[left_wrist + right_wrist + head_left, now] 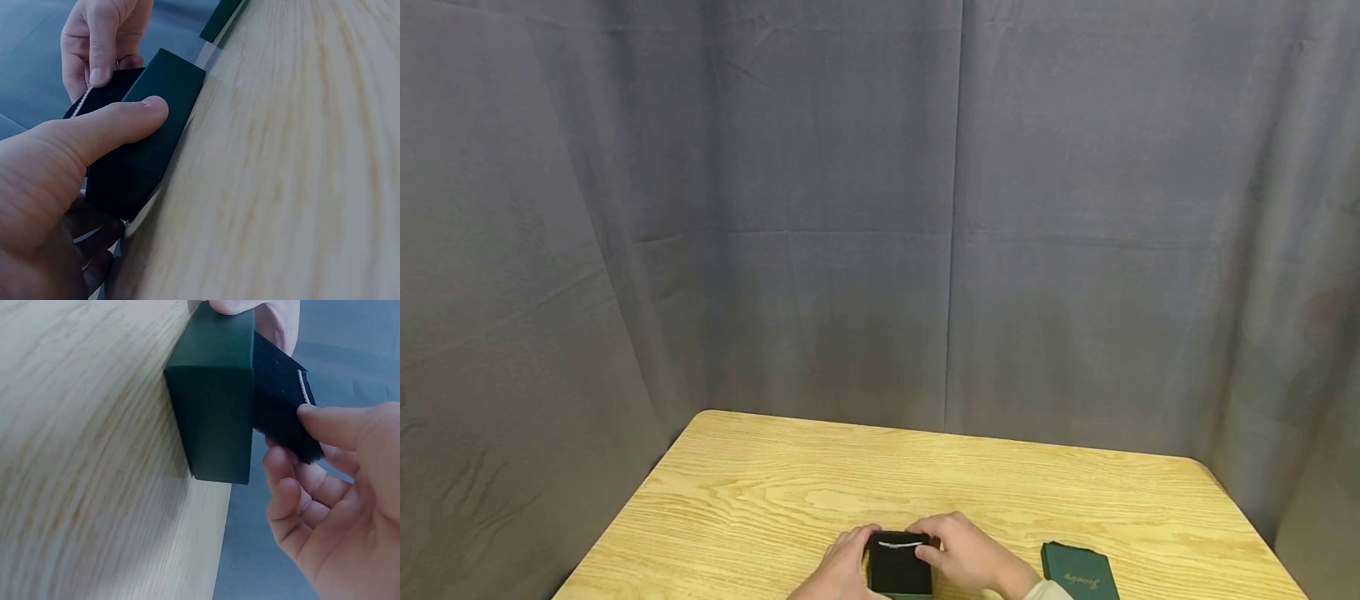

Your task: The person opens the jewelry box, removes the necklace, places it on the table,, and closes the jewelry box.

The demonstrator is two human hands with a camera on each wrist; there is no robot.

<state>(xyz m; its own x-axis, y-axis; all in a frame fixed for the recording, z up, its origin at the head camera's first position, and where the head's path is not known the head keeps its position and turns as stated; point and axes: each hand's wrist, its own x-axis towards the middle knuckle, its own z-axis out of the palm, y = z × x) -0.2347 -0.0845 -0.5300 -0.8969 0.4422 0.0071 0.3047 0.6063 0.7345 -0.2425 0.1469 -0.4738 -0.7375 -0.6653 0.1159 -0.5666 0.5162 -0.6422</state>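
A small dark green jewelry box base (215, 419) stands on the table near its front edge. My left hand (842, 571) grips it, the thumb (140, 119) lying along one green side and the fingers round the far side. A black pad insert (278, 394) sticks up at a slant from the box's opening. Across its raised end runs a thin silver chain (302, 386). With thumb and fingers, my right hand (966, 554) pinches that raised end, the thumb tip touching the chain. The insert's lower part is hidden inside the box.
A green lid (1081, 573) with gold lettering lies on the wooden table (820, 467), to the right of the right hand. Grey curtains (835, 208) hang behind the table and at its sides.
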